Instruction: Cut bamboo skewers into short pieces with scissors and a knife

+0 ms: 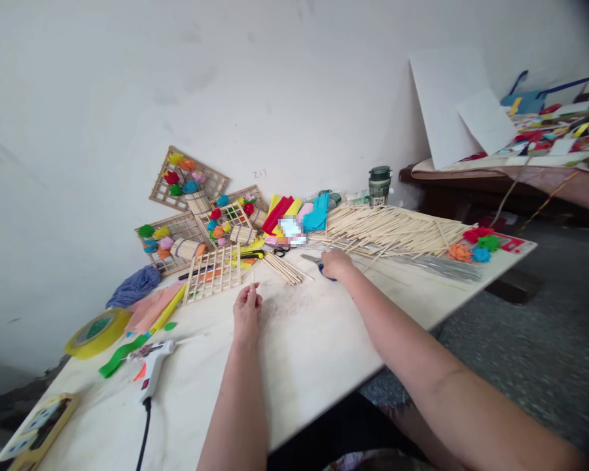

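My left hand [248,306] is closed in a pinch above the front of the table, with a short pale wooden stick [253,277] poking up from its fingertips. Further right, my right hand [337,264] is closed at the blue handle of a pair of scissors [311,259], whose blades point left. Between the hands lies a small bundle of thin wooden sticks [283,267]. Just beyond my left hand rests a lattice of glued sticks [214,275]. A large heap of long sticks [397,227] spreads behind my right hand.
Lattice panels with paper flowers [169,239] lean against the wall. A glue gun [154,369], yellow tape roll [98,332] and power strip [44,428] lie at left. Coloured crepe paper [279,216] and a dark bottle [379,186] are at the back; paper flowers [481,243] sit right.
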Motion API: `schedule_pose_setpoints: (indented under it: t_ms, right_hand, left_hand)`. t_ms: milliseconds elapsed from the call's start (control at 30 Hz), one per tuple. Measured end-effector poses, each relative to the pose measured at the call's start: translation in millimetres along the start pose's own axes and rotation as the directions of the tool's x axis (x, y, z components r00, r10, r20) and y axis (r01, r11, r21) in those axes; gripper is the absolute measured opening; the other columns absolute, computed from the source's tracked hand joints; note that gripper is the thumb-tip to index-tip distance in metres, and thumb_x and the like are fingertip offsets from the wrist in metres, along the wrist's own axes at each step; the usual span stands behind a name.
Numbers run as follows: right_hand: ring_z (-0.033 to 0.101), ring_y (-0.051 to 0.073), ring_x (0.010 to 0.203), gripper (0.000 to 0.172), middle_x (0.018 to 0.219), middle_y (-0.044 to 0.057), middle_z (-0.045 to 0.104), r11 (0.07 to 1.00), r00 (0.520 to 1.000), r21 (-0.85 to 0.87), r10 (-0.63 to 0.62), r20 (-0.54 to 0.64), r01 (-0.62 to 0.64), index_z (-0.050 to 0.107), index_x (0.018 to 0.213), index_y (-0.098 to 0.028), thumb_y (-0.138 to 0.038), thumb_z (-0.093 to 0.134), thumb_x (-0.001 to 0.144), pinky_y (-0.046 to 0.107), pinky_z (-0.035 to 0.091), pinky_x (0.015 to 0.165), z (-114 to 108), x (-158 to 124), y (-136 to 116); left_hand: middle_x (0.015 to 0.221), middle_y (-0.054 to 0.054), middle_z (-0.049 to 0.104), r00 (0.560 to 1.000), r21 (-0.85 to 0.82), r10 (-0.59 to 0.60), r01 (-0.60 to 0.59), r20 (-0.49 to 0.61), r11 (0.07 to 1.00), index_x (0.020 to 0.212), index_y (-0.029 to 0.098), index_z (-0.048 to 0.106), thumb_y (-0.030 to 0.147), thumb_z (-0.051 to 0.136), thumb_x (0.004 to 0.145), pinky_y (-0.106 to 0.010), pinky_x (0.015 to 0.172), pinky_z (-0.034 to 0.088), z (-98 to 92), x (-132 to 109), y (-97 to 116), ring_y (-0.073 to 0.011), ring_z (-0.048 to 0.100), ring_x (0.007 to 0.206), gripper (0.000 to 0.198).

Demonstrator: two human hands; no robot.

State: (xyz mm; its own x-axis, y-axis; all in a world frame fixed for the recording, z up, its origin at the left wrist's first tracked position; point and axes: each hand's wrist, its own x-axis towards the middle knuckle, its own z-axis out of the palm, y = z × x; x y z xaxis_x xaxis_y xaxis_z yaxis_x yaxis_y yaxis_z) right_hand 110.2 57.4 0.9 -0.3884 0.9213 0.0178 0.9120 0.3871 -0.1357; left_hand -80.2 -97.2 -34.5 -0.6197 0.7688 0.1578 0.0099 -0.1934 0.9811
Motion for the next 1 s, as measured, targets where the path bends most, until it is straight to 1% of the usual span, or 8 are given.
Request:
schedule_pose_setpoints:
  t_ms: [300,367,433,500,567,667,867,1000]
  right_hand:
    - [0.057,0.024,0.092,0.046,0.103,0.008,0.061,0.910,0.995,0.410,-0.020,-0.100,0.059,0.057,0.108,-0.021,-0.024,0.062,0.063,0.031,0.044,0.073,9.2,2.6,8.5]
    - [0.060,0.019,0.078,0.047,0.092,0.006,0.064,0.693,0.998,0.718,-0.040,-0.055,0.067,0.054,0.110,-0.020,-0.021,0.061,0.064,0.028,0.046,0.063,8.5,-0.8,4.6]
    - [0.060,0.016,0.068,0.045,0.085,0.006,0.064,0.264,0.987,0.964,-0.160,0.004,0.039,0.051,0.111,-0.018,-0.021,0.058,0.067,0.025,0.046,0.055,6.4,-6.6,-2.8]
    - [0.060,0.015,0.067,0.040,0.086,0.008,0.064,-0.089,0.925,0.995,-0.380,0.008,-0.045,0.051,0.109,-0.017,-0.026,0.057,0.071,0.023,0.045,0.051,4.7,-13.7,-12.4]
    - [0.060,0.013,0.066,0.039,0.087,0.009,0.064,-0.212,0.822,0.964,-0.569,0.013,-0.162,0.051,0.107,-0.016,-0.026,0.059,0.070,0.020,0.043,0.048,5.3,-20.9,-22.5]
    - [0.059,0.012,0.063,0.045,0.082,0.008,0.064,-0.207,0.728,0.949,-0.685,0.033,-0.237,0.050,0.108,-0.017,-0.023,0.064,0.066,0.018,0.041,0.045,11.3,-29.9,-37.0]
    - [0.050,0.007,0.045,0.028,0.065,0.001,0.060,-0.043,0.708,0.980,-0.697,0.110,-0.195,0.056,0.082,-0.012,-0.031,0.067,0.065,0.016,0.036,0.035,24.7,-39.8,-57.2]
    - [0.051,0.008,0.043,0.033,0.071,0.006,0.064,0.087,0.639,0.976,-0.743,0.199,-0.202,0.052,0.080,-0.014,-0.042,0.063,0.068,0.017,0.037,0.033,26.4,-42.1,-59.1]
  left_hand:
    - [0.048,0.008,0.037,0.999,-0.003,0.011,-0.011,-0.050,1.000,0.088,0.014,0.058,0.049,0.059,0.064,-0.016,0.037,0.013,0.9,0.3,3.3,-0.0012,0.024,0.037,0.042]
    - [0.047,0.009,0.035,0.997,-0.004,0.019,-0.019,-0.069,1.000,0.086,0.013,0.058,0.049,0.059,0.065,-0.016,0.037,0.012,-0.6,1.5,2.5,-0.0015,0.024,0.037,0.042]
    - [0.046,0.009,0.034,0.997,-0.007,0.024,-0.024,-0.076,1.000,0.087,0.013,0.058,0.049,0.059,0.065,-0.017,0.037,0.012,-1.9,2.7,1.6,-0.0017,0.023,0.037,0.042]
    - [0.045,0.009,0.034,0.997,-0.009,0.026,-0.026,-0.074,1.000,0.088,0.013,0.059,0.049,0.058,0.065,-0.017,0.036,0.012,-2.9,3.7,1.0,-0.0017,0.023,0.037,0.043]
    - [0.045,0.009,0.034,0.997,-0.014,0.020,-0.021,-0.077,1.000,0.089,0.012,0.059,0.049,0.058,0.066,-0.017,0.036,0.012,-3.7,4.5,1.1,-0.0016,0.023,0.037,0.043]
    - [0.043,0.010,0.034,0.995,-0.031,-0.004,0.000,-0.099,1.000,0.093,0.012,0.059,0.048,0.058,0.065,-0.016,0.036,0.011,-5.1,5.6,2.5,-0.0014,0.022,0.036,0.045]
    - [0.043,0.012,0.030,0.993,-0.231,-0.072,0.049,-0.092,0.972,0.101,0.014,0.055,0.044,0.061,0.064,-0.017,0.035,0.009,-7.9,5.0,7.6,-0.0010,0.019,0.033,0.048]
    - [0.043,0.012,0.025,0.994,-0.344,-0.111,0.097,-0.022,0.934,0.093,0.015,0.055,0.041,0.062,0.065,-0.017,0.034,0.008,-9.5,3.2,10.0,-0.0009,0.016,0.033,0.039]
